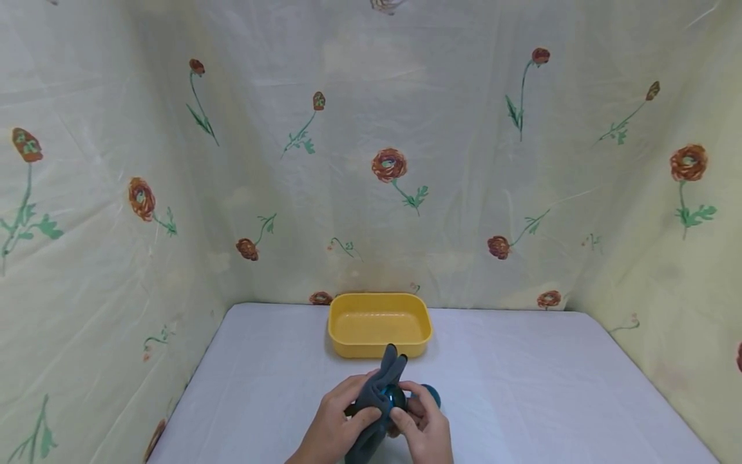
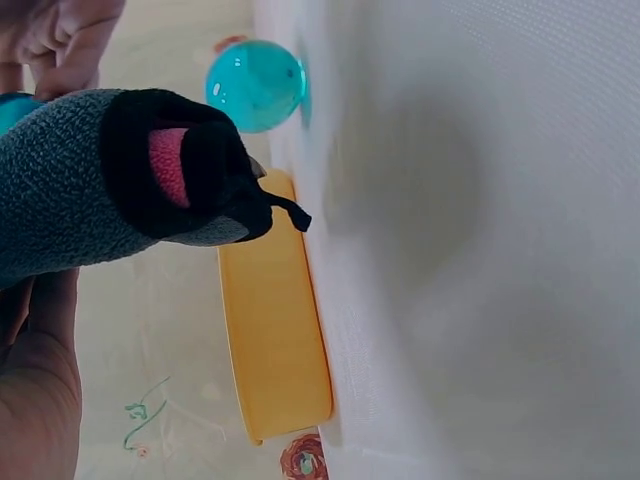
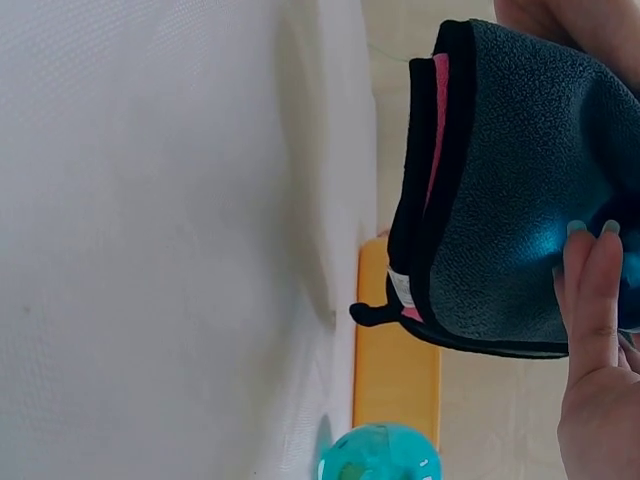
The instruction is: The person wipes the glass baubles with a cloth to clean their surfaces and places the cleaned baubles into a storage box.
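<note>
A dark grey cloth (image 1: 373,396) with black edging and a pink inner side is bunched in my left hand (image 1: 342,412), thumb on top. It lies against a shiny dark teal ball (image 1: 397,396). My right hand (image 1: 428,428) pinches that ball between thumb and fingers, right beside the cloth. In the left wrist view the cloth (image 2: 60,180) hides most of the held ball, with only a teal edge (image 2: 14,110) showing. Fingertips of the right hand (image 3: 600,380) touch by the cloth in the right wrist view. A second teal ball (image 2: 257,86) rests on the table.
Behind the hands stands a yellow rectangular tub (image 1: 379,351) on the white-covered table (image 1: 510,386). The second ball (image 1: 431,394) lies just beyond my right hand. Flower-printed curtains (image 1: 452,258) enclose the table at the back and sides.
</note>
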Available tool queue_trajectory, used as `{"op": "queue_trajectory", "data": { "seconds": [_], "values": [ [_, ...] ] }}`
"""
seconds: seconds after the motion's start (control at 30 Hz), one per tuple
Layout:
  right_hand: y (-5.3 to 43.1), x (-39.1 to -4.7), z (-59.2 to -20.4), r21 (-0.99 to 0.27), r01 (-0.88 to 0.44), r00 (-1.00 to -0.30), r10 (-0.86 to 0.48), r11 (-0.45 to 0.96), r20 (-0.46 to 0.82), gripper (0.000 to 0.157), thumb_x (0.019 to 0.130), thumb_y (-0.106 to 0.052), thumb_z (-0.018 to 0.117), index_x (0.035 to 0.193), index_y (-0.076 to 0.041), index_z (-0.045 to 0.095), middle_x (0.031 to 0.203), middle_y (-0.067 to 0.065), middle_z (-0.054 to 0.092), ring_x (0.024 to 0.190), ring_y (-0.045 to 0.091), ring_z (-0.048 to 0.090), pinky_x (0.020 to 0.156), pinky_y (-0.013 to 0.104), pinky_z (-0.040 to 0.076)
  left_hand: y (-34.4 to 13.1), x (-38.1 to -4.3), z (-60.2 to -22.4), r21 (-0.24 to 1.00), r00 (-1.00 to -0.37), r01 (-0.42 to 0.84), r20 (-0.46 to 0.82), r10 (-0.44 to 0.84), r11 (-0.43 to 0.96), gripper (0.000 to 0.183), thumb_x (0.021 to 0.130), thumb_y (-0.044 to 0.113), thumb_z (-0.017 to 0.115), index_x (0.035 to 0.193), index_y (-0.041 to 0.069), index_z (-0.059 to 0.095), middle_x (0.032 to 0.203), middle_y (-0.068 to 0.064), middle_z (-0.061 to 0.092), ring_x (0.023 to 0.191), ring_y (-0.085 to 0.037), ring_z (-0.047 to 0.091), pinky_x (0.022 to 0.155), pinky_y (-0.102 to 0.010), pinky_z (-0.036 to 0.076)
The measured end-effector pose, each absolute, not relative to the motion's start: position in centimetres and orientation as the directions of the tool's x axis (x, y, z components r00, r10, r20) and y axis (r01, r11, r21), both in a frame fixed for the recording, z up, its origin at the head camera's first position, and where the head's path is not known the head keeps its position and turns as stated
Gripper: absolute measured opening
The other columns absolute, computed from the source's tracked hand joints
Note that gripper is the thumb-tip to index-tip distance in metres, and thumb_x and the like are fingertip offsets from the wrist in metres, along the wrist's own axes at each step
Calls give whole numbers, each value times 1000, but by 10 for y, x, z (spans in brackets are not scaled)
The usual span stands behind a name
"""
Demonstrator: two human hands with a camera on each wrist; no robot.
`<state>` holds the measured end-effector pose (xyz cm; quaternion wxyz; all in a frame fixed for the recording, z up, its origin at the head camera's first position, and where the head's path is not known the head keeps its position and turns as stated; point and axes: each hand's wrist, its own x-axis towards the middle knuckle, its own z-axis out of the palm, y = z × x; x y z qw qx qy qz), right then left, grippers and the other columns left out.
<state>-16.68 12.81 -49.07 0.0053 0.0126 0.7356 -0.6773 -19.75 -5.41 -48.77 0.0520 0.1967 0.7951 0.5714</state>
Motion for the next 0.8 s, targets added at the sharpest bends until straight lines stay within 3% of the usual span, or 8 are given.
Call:
{"op": "queue_trajectory", "data": {
  "seconds": [0.4,0.8],
  "values": [
    [131,-167,-487,-992,111,-993,-23,65,-113,71,98,-55,51,143,-1,39,93,13,75,71,24,72,68,34,63,-52,-196,-486,930,-910,261,147,388,260,51,92,50,63,140,36,53,133,6,62,117,-11,60,94,-25,58],
    [128,-168,-486,-995,85,-996,1,56,-86,67,95,-44,64,143,-3,42,107,17,69,85,21,68,75,35,62,-54,-198,-486,926,-913,259,142,382,275,51,92,48,65,140,36,53,134,5,62,118,-13,61,95,-29,59]
  ]
}}
